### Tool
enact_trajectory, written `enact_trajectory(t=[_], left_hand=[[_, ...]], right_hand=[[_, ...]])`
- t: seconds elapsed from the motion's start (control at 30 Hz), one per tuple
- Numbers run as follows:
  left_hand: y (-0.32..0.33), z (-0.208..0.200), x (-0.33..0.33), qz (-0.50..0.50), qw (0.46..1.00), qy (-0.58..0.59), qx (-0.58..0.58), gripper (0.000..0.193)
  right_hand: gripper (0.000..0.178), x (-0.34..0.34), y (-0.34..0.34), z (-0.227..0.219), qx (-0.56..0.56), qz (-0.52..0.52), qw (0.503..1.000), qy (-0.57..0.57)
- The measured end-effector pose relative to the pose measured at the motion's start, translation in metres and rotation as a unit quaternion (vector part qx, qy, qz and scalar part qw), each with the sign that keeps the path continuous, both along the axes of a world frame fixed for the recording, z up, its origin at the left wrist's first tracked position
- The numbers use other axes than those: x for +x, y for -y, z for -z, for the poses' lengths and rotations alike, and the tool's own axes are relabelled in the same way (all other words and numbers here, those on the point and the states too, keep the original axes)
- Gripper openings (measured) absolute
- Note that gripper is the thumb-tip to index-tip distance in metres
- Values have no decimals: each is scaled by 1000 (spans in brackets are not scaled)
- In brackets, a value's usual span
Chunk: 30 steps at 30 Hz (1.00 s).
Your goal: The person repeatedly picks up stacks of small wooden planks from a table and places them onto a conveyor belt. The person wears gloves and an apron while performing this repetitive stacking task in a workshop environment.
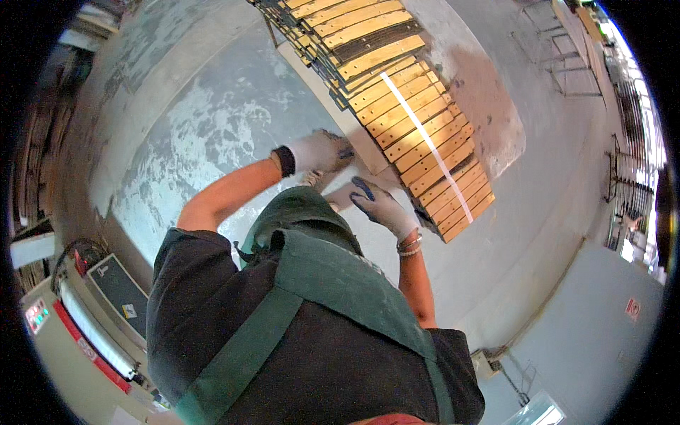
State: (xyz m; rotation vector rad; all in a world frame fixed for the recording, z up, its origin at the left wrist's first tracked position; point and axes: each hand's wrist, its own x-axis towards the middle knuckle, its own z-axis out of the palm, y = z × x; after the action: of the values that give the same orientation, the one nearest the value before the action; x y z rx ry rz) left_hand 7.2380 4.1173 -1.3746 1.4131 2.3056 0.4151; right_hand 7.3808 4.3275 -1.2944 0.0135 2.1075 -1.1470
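Observation:
My left hand [322,151], in a pale grey glove with dark fingertips, hangs in front of me just left of the stacked boards; its fingers are blurred and partly hidden. In a matching glove, my right hand [386,205] is held near the close end of the boards, thumb and fingers apart, with nothing seen in it. The yellowish wooden slats [418,117] lie side by side in a long row, with small dark holes near their ends. A white strip [425,138] runs lengthwise across several of them. Neither hand visibly touches the slats.
Under the row's left side runs a pale ledge [312,71]. The worn grey floor [212,106] has whitish patches. At lower left stands a machine with a red strip [92,354] and a dark panel [120,294]. Metal frames [567,64] stand at the far right, beyond a grey cabinet [588,319].

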Motion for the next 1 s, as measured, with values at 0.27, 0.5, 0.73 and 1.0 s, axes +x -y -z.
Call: enact_trajectory(t=[0.27, 0.5, 0.73, 1.0], left_hand=[[3, -10, -104, 66, 996, 1, -59, 37], [-11, -24, -116, 85, 994, 64, -24, 34], [-11, 5, -115, 53, 987, 47, 142, 36], [-17, -10, -114, 51, 996, 56, 45, 32]], right_hand=[[71, -116, 54, -27, 75, 40, 994, -71], [57, -105, 40, -17, 136, -37, 982, -123], [61, -109, 52, -31, 76, 112, 991, -14], [44, -92, 44, 1, 245, -45, 941, -229]])
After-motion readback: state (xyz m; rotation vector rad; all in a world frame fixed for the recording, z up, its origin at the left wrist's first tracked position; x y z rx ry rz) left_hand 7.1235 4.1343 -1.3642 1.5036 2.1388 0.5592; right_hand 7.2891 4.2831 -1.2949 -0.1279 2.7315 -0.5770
